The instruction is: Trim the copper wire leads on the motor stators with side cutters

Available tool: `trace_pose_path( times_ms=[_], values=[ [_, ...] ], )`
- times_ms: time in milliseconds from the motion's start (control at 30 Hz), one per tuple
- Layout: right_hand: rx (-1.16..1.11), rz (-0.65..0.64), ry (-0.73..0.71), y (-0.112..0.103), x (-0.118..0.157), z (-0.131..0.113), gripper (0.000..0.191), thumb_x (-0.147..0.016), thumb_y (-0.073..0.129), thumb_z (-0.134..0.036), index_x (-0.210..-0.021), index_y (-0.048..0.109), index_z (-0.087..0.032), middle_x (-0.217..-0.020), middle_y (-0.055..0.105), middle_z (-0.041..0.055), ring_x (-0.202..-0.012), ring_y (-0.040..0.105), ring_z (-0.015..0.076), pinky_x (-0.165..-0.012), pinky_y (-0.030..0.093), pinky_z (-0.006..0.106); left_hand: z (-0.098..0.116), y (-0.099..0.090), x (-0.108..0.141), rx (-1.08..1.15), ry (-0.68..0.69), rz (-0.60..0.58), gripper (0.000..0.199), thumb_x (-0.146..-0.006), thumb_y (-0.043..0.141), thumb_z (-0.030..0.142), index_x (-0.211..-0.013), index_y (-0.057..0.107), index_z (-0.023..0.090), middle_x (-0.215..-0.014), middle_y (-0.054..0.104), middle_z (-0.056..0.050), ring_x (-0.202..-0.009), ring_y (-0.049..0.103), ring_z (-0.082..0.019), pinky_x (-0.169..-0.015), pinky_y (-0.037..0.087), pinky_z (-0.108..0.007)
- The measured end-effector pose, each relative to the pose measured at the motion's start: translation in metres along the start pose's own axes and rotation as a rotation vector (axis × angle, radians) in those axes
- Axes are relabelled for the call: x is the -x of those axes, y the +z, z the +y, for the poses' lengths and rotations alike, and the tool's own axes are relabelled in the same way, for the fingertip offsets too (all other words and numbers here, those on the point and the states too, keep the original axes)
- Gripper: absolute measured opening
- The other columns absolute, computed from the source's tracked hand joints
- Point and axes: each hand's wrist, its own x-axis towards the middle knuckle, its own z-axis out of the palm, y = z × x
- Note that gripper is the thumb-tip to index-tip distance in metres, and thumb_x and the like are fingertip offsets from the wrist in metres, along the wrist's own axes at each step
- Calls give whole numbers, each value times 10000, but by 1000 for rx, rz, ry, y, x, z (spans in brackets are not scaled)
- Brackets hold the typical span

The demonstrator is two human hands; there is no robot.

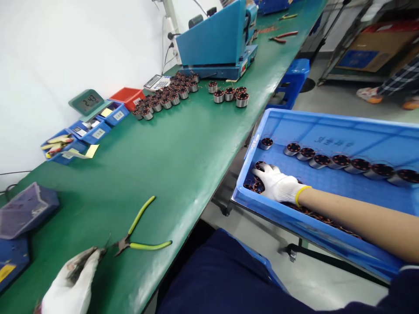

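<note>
My left hand (73, 279), in a white glove with darkened fingertips, is low over the green bench at the left. Its thumb and forefinger are pinched together; a thin wire-like strand shows at the tips, but what they hold is unclear. Just to the right lie cutting pliers (125, 242) with yellow-green handles, spread apart on the bench. My right hand (276, 182), also gloved, reaches into a blue crate (327, 117). Its fingers curl around a copper-wound motor stator (259, 165) in the crate's near left corner, among other stators partly hidden by the hand.
A row of stators (340, 161) stands along the crate. More stators (166, 98) are grouped on the bench before a blue machine (212, 39). Small bins (93, 132) and a digital clock (87, 103) line the wall. Another person's shoe (369, 94) shows at right.
</note>
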Motion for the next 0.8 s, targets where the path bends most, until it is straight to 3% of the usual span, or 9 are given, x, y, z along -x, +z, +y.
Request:
trace_pose_path(
  times_ms=[100, 267, 800],
  values=[
    [-2, 1, 20, 0, -1, -4, 501, -956, 621, -428, -1409, 538, -231, -1483, 495, 129, -1262, 550, 282, -1017, 518, 524, 33, -3, 8, 74, -235, -16, 423, -656, 674, 550, -958, 698, 255, -1018, 773, -52, -1125, 687, -343, -1156, 454, -538],
    [1, 0, 47, -2, -2, -5, 488, -960, 614, -436, -1397, 547, -229, -1462, 513, 127, -1235, 566, 272, -997, 531, 510, 63, -4, 16, 91, -292, -2, 465, -551, 649, 563, -902, 677, 259, -1000, 769, -56, -1152, 669, -362, -1155, 453, -529],
    [28, 38, 37, -3, -31, 14, 433, -966, 611, -423, -1348, 579, -224, -1388, 569, 117, -1160, 605, 238, -955, 554, 461, 61, -5, 17, 81, -206, -56, 529, -540, 628, 615, -922, 685, 253, -1012, 783, -62, -1122, 684, -355, -1067, 518, -483]
  ],
)
